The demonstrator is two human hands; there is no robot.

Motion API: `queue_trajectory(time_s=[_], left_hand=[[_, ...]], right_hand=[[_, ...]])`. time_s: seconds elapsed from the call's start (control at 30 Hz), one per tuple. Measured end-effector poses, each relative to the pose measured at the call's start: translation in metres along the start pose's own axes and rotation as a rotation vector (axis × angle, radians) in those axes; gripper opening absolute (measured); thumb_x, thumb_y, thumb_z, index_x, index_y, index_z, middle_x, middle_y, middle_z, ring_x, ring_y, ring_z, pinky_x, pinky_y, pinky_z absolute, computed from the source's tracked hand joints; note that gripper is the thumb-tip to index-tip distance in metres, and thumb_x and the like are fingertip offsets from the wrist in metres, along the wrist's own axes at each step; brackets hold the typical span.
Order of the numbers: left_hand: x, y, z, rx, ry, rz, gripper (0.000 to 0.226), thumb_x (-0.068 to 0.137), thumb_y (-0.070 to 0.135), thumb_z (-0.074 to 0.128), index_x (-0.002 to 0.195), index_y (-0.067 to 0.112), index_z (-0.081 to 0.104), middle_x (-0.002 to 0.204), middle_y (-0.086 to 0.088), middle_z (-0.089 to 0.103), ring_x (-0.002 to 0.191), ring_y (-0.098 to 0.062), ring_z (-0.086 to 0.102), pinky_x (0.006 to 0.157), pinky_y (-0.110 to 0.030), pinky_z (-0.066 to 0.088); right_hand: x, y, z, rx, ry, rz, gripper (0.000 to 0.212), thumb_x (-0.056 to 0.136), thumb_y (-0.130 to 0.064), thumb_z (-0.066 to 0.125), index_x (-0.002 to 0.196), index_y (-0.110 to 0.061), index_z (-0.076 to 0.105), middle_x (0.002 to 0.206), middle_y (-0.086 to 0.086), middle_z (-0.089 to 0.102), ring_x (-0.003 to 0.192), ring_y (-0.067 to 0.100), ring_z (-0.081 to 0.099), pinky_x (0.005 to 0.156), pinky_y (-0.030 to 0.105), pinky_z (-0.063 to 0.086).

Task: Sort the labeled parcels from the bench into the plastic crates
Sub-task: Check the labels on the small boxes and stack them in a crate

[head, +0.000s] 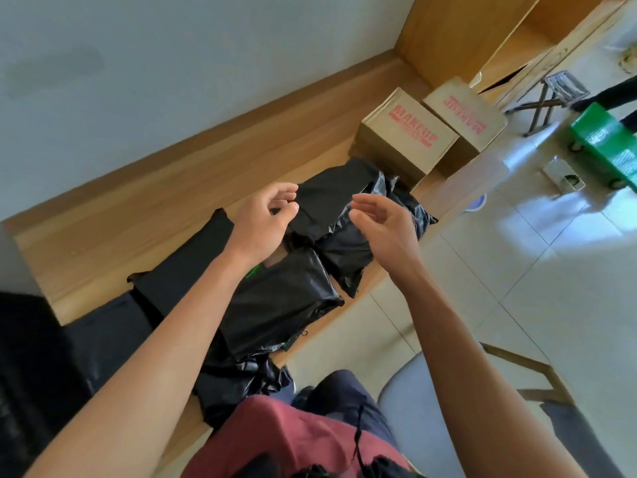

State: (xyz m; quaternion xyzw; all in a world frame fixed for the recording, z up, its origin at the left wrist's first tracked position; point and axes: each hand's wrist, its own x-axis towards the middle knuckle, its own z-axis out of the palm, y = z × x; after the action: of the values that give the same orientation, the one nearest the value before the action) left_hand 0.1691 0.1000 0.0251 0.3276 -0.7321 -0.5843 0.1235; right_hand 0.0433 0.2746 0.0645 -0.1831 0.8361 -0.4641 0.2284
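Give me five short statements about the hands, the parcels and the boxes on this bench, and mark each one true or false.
1. The left hand grips a cardboard box. False: it hovers over the black parcels, holding nothing.
2. The right hand holds nothing. True.
3. Two cardboard boxes with red print stand at the far end of the bench. True.
4. The parcels are wrapped in white plastic. False: the wrapping is black.
5. A green crate sits on the bench among the parcels. False: it is on the floor, apart from the bench.
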Motion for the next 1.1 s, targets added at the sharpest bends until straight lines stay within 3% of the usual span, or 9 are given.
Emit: queue_trajectory(time_s=[0.2,0.37,0.5,0.77,0.83,0.97,1.1], left_hand=[[0.028,-0.001,-0.005,0.006,0.026,-0.038,0.031,0.104,0.024,0.060,0.135,0.028,0.063,0.129,0.013,0.066,0.122,-0.005,0.059,0.104,-0.026,0.043],[0.058,-0.011,0.000,0.003,0.101,-0.082,0.028,0.105,0.022,0.060,0.132,0.024,0.065,0.125,0.012,0.067,0.114,0.001,0.061,0.093,-0.012,0.041],[0.082,-0.023,0.007,0.012,0.101,-0.176,0.029,0.105,0.022,0.059,0.133,0.025,0.064,0.125,0.012,0.065,0.114,0.003,0.059,0.087,-0.008,0.040],[0.135,-0.035,0.026,0.072,0.068,-0.344,0.030,0.107,0.025,0.055,0.136,0.025,0.062,0.132,0.008,0.062,0.123,-0.011,0.056,0.103,-0.033,0.045],[0.146,-0.036,0.029,0.103,0.052,-0.384,0.031,0.107,0.025,0.053,0.138,0.024,0.060,0.133,0.006,0.060,0.122,-0.014,0.056,0.100,-0.034,0.047],[0.161,-0.040,0.033,0.179,-0.006,-0.493,0.033,0.108,0.026,0.052,0.139,0.022,0.061,0.128,0.005,0.059,0.108,-0.014,0.058,0.078,-0.024,0.044],[0.171,-0.042,0.034,0.252,-0.014,-0.565,0.032,0.106,0.030,0.053,0.133,0.017,0.065,0.120,0.003,0.058,0.106,-0.018,0.056,0.086,-0.032,0.044]], right_hand=[[0.043,-0.019,0.012,-0.048,-0.075,-0.037,0.029,0.099,-0.022,0.070,0.128,-0.023,0.071,0.120,-0.012,0.073,0.113,-0.001,0.067,0.106,0.033,0.054],[0.099,-0.020,0.014,-0.147,-0.158,-0.061,0.034,0.099,-0.025,0.070,0.133,-0.019,0.068,0.124,-0.010,0.072,0.115,0.001,0.065,0.105,0.027,0.052],[0.149,-0.011,0.022,-0.220,-0.248,-0.053,0.035,0.100,-0.026,0.070,0.134,-0.021,0.067,0.126,-0.009,0.070,0.117,0.003,0.064,0.105,0.028,0.051],[0.226,0.007,0.029,-0.504,-0.480,-0.041,0.046,0.101,-0.031,0.067,0.145,-0.021,0.060,0.143,-0.002,0.062,0.134,0.017,0.055,0.111,0.030,0.042],[0.243,0.011,0.030,-0.573,-0.515,-0.033,0.047,0.101,-0.032,0.065,0.146,-0.020,0.059,0.146,-0.001,0.061,0.137,0.021,0.053,0.114,0.033,0.041],[0.273,0.022,0.035,-0.706,-0.575,-0.030,0.047,0.101,-0.034,0.062,0.146,-0.021,0.059,0.145,0.002,0.062,0.137,0.027,0.053,0.114,0.037,0.042],[0.294,0.028,0.045,-0.738,-0.657,0.071,0.041,0.102,-0.033,0.062,0.139,-0.016,0.065,0.135,0.010,0.066,0.130,0.029,0.057,0.104,0.033,0.045]])
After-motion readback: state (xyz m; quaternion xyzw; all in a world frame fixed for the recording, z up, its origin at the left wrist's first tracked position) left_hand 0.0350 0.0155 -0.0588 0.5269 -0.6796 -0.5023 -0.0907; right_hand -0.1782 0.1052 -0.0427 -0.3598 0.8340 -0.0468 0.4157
